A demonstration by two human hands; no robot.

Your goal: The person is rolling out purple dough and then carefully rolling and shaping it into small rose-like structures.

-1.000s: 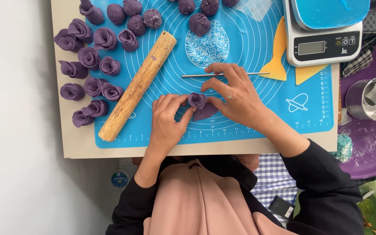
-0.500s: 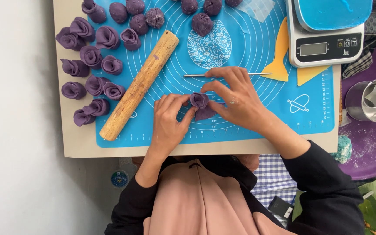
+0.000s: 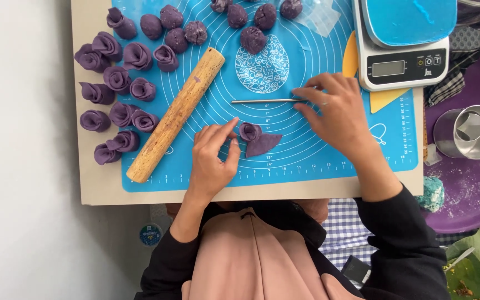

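A half-rolled purple dough piece (image 3: 256, 139) lies on the blue silicone mat (image 3: 318, 150). My left hand (image 3: 212, 161) rests beside it, fingers apart, with the fingertips touching the rolled end. My right hand (image 3: 337, 114) has its thumb and fingers pinched on the right end of a thin metal rod (image 3: 262, 101), which lies flat on the mat just above the dough.
A wooden rolling pin (image 3: 176, 114) lies diagonally at the left. Several rolled purple dough roses (image 3: 118, 78) sit left of it, and purple dough balls (image 3: 254, 39) lie at the top. A kitchen scale (image 3: 404, 55) and a metal cup (image 3: 468, 130) on a purple tray stand at the right.
My right hand left the dough and moved up and right to the metal rod. My left hand eased back, leaving the rolled dough uncovered.
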